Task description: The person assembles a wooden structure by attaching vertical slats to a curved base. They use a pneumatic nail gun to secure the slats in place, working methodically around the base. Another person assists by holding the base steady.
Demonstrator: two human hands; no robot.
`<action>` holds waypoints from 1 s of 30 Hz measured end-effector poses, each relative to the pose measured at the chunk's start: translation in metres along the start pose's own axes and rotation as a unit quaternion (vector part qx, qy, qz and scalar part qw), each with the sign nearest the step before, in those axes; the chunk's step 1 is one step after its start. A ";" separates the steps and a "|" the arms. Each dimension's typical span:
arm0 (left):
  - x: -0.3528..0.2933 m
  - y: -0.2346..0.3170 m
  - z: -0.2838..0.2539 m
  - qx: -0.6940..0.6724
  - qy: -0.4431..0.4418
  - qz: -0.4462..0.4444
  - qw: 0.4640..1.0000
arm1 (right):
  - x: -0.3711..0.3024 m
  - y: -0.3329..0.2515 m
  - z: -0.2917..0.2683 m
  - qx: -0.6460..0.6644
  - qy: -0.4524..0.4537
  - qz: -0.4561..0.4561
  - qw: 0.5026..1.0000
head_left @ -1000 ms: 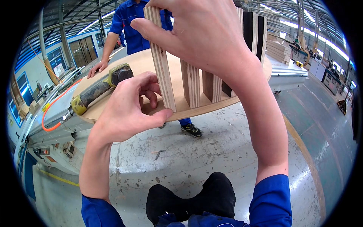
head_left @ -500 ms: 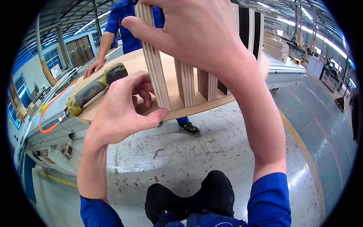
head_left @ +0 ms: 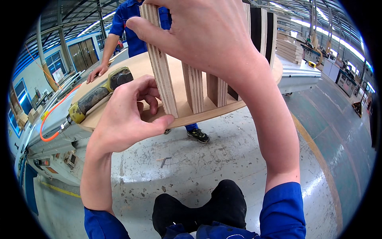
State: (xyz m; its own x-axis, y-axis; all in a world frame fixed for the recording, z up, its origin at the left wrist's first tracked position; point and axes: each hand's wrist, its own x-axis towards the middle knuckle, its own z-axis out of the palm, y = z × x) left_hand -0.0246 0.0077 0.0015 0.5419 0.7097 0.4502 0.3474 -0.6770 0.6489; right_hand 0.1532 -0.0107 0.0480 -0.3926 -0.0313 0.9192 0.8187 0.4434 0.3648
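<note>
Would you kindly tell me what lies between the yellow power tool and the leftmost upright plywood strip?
In the head view, the left hand lies between the power tool and the plywood strip, with wooden board beyond.

The right hand (head_left: 201, 40) runs past the frame's top and hides from me the upper ends of the middle plywood pieces (head_left: 193, 89). The left hand (head_left: 125, 113) covers part of the round board (head_left: 140, 67). Upper left, a co-worker (head_left: 136, 32) is cut off at the head; lower middle, a dark scrap (head_left: 163, 162) is too small to make out
</note>
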 end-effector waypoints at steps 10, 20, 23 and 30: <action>-0.003 0.002 -0.005 -0.018 -0.009 -0.003 1.000 | -0.001 0.001 0.008 -0.005 0.026 -0.014 1.000; -0.001 -0.005 -0.002 -0.034 -0.007 0.020 0.999 | 0.001 -0.006 -0.013 0.052 -0.015 0.009 0.999; -0.001 -0.004 -0.002 -0.024 -0.010 0.018 1.000 | -0.002 0.000 -0.001 0.018 0.010 -0.010 1.000; 0.000 -0.004 -0.002 -0.036 -0.011 0.024 0.999 | -0.004 0.004 0.004 -0.015 0.015 -0.023 0.999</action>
State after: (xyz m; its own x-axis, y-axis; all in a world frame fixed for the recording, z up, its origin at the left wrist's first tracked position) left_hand -0.0276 0.0108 0.0004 0.5733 0.6718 0.4690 0.2657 -0.6939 0.6692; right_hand 0.1565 -0.0048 0.0453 -0.4177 -0.0790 0.9051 0.8124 0.4135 0.4111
